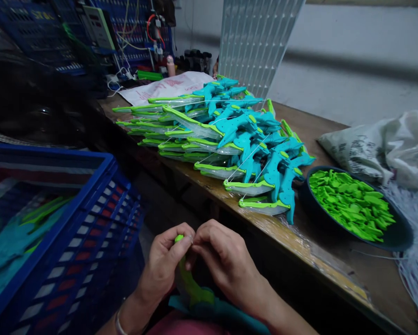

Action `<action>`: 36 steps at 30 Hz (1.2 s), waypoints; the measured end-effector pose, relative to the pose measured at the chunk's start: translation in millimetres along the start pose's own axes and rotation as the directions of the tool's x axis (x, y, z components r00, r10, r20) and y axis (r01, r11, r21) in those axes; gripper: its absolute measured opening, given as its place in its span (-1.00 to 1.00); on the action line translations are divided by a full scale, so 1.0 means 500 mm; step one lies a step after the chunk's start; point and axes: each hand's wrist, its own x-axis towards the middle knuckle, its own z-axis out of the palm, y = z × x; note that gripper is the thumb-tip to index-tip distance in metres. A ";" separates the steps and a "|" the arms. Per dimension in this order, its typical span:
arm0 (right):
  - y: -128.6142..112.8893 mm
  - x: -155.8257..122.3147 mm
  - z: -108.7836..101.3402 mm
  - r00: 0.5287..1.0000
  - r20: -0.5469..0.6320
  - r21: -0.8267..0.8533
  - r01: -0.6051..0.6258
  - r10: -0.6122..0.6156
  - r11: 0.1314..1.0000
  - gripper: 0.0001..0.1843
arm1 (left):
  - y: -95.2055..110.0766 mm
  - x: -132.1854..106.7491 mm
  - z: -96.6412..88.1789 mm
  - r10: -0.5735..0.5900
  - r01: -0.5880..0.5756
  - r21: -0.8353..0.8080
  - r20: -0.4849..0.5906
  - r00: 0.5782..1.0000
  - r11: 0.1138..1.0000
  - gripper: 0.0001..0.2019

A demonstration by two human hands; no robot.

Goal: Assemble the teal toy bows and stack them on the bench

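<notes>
A toy crossbow [199, 294], with a green curved limb and a turquoise body, rests at my lap below the table edge. My left hand [162, 260] is closed around the green tip of its limb, the thumb pressing from above. My right hand [225, 253] meets it there in a pinch, fingertips touching those of the left. What the right fingers hold is too small and hidden to make out. Beyond them, a pile of similar toy crossbows [237, 135] lies in overlapping rows on the table, white strings showing on several.
A dark bowl [402, 232] of small green plastic parts [350, 200] stands on the right of the table [320, 260]. Beside it are a bundle of white strings [413, 218] and plastic sacks [366, 146]. A blue crate [90, 223] with turquoise and green pieces sits at left.
</notes>
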 end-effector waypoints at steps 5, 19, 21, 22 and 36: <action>-0.004 0.004 0.003 0.993 -0.009 -0.086 0.116 -0.117 0.990 -0.85 | 0.005 0.006 0.003 -0.111 0.109 -0.126 -0.003 0.994 0.986 -0.74; -0.003 -0.005 0.013 0.995 -0.002 -0.112 -0.104 0.105 0.988 -0.83 | -0.023 -0.001 0.000 -0.009 0.009 0.005 -0.144 0.989 1.000 -0.85; -0.005 -0.004 0.007 0.985 0.006 -0.046 -0.170 0.170 0.984 -0.85 | -0.025 -0.002 -0.002 0.030 -0.026 0.033 -0.134 0.991 0.999 -0.87; -0.005 -0.003 0.006 0.981 0.003 -0.018 -0.196 0.196 0.980 -0.86 | -0.025 -0.001 -0.003 0.046 -0.041 0.044 -0.118 0.992 0.998 -0.86; 0.029 -0.014 0.018 0.970 -0.150 -0.033 -0.199 0.192 0.979 -0.92 | -0.013 0.020 0.017 -0.002 0.005 0.048 -0.079 0.997 0.999 -0.81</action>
